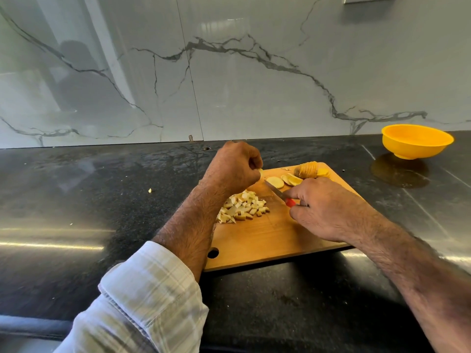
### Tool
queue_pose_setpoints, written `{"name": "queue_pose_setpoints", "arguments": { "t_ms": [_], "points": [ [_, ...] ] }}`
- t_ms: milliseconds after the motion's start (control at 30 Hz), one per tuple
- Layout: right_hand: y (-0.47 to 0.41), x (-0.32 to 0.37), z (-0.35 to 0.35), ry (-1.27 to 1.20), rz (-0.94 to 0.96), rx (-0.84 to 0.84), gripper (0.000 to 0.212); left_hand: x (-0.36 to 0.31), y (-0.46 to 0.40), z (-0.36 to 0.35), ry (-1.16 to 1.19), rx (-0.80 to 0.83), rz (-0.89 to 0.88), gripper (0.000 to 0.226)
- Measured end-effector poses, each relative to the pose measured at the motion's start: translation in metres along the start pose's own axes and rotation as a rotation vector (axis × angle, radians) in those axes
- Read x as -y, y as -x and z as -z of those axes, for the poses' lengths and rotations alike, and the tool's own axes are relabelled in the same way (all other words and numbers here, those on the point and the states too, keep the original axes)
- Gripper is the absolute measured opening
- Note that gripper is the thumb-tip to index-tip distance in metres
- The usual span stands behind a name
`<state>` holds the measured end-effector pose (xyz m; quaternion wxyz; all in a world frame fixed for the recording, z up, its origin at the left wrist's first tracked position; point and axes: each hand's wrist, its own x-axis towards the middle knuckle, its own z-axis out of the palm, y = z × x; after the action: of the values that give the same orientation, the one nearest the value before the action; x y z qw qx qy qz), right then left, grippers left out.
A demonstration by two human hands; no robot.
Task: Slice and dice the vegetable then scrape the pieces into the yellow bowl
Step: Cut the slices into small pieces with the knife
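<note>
Head view. A wooden cutting board (267, 240) lay on a dark stone counter (76, 200) before a marbled wall panel (229, 85). The left hand (233, 166) was raised over the board's far left corner, its fingers curled, pinching a pale slice (260, 171) at the fingertips. The right hand (321, 207) gripped the red handle of a knife (277, 192), the forefinger extended along the top; the blade pointed left and away, above the board. A heap of diced pieces (244, 207) lay on the board just left of the blade, partly hidden by the left forearm. Round slices (283, 180) and the uncut remainder of the vegetable (307, 170) lay at the far edge. The yellow bowl (416, 141) stood upright on the counter, well apart at far right. A plaid sleeve (142, 301) covered the left arm.
</note>
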<state>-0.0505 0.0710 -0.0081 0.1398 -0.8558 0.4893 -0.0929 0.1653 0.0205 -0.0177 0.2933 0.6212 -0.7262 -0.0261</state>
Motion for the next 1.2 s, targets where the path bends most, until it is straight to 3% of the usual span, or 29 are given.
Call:
{"name": "queue_pose_setpoints", "arguments": {
  "t_ms": [200,333,500,733,967,1200],
  "points": [
    [-0.004,-0.005,0.001,0.025,-0.066,-0.023,0.03,-0.006,0.002,0.002,0.079,0.24,-0.056,0.012],
    [-0.005,-0.003,0.001,0.024,-0.064,-0.011,0.033,0.004,-0.002,0.003,0.044,0.2,-0.02,0.011],
    [-0.005,-0.004,0.001,0.034,-0.063,-0.014,0.035,0.006,-0.002,-0.005,0.026,0.313,0.022,0.025],
    [-0.003,-0.001,-0.001,0.023,-0.016,-0.021,0.033,0.005,-0.003,-0.004,0.035,0.337,0.049,0.027],
    [0.001,0.004,0.001,0.015,0.046,-0.035,0.035,0.004,-0.002,-0.001,0.053,0.336,0.078,0.01],
    [-0.002,0.008,-0.002,0.075,0.023,0.007,0.034,0.003,-0.001,0.002,0.069,0.344,0.093,0.011]
  ]
}}
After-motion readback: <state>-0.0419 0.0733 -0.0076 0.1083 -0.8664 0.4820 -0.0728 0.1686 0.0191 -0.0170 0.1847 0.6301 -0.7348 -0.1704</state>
